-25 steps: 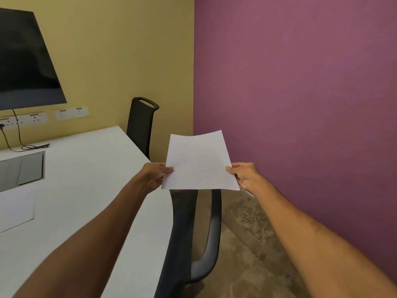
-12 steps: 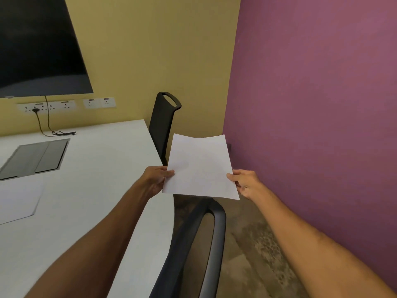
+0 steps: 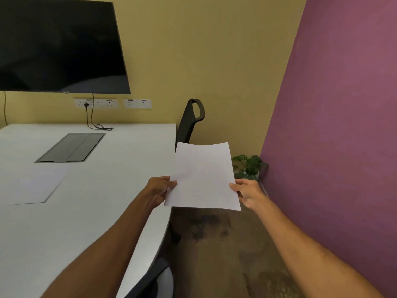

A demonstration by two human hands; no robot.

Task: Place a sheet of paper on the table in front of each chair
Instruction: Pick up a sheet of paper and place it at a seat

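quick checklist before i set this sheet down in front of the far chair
1. Grip: left hand and right hand pinch the held sheet at its side edges: ok.
2. Sheet over the table: it hangs mostly past the edge, over the floor: not ok.
3. Spot by the far chair looks bare: ok.
4. Sheet already laid at left is well away from that spot: ok.
5. Cable lies near the wall, likely clear: ok.
6. Sheet flat: top edge curves slightly: cannot tell if it matters.

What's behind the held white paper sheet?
Behind the white paper sheet: the black chair's lower back, white table's edge, brown floor. The potted green plant peeks out beside it. The chair's seat is covered.
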